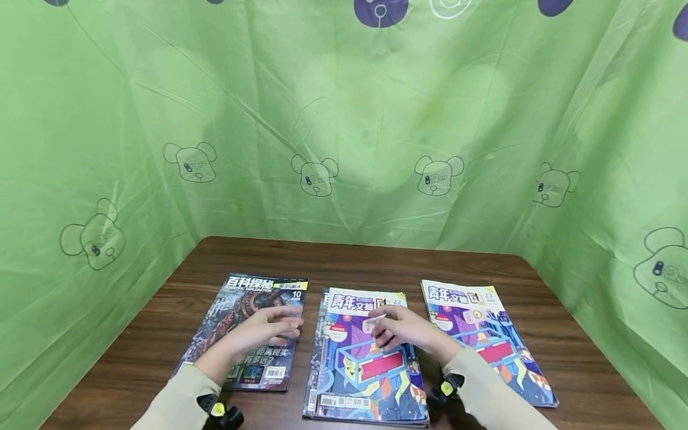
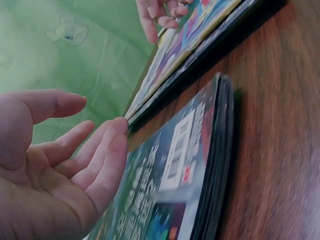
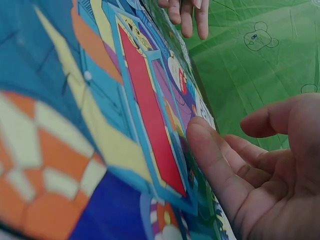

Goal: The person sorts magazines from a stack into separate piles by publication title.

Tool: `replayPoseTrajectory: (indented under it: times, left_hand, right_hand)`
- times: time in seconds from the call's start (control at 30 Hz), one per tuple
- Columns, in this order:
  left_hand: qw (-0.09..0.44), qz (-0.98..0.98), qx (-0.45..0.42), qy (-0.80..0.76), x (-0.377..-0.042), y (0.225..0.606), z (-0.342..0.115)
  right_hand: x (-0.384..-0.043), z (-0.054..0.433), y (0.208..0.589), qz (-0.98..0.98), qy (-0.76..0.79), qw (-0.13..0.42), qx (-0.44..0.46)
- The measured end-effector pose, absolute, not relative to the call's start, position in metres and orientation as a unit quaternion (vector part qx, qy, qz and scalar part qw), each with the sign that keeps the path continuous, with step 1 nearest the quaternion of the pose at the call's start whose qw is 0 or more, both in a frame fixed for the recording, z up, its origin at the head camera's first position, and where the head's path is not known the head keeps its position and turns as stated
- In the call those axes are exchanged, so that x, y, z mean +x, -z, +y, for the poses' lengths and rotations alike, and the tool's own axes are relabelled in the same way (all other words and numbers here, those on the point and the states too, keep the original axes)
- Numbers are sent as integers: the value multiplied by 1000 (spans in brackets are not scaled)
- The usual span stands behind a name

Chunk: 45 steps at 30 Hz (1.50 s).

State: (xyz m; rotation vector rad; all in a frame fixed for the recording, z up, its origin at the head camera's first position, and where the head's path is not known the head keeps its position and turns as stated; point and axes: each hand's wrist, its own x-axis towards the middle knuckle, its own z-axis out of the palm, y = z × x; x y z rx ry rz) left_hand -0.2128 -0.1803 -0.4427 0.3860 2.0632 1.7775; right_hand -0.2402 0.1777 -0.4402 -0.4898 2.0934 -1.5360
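Three groups of magazines lie on the brown wooden table. My left hand [image 1: 269, 327] is over the dark magazine [image 1: 258, 361] on the left, fingers loosely bent, palm facing inward, holding nothing. In the left wrist view that magazine [image 2: 170, 155] shows a barcode and a thick page edge below the left hand [image 2: 65, 155]. Over the middle stack, topped by a purple and blue magazine [image 1: 371, 364], is my right hand [image 1: 400, 327], its fingers relaxed with nothing in them. The right wrist view has the right hand [image 3: 260, 165] close beside that colourful cover [image 3: 125, 115].
To the right lies another magazine [image 1: 500, 346] with the same purple and blue cover, partly behind the right forearm. Green cloth [image 1: 349, 119] with bear outlines hangs behind and along both sides of the table [image 1: 365, 257]. Small dark cameras sit at both wrists.
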Motion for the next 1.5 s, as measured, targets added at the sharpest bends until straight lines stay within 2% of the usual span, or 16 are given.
replayPoseTrajectory:
  times: [0.63, 0.93, 1.5]
  left_hand:
    - [254, 697, 153, -653, -211, 448, -152]
    - [259, 691, 138, -660, -213, 448, -146]
    - [262, 687, 135, -664, -209, 447, -140]
  right_hand:
    - [-229, 224, 438, 812, 533, 195, -137]
    - [-222, 240, 437, 829, 524, 158, -114]
    - [-217, 246, 433, 811, 530, 223, -106]
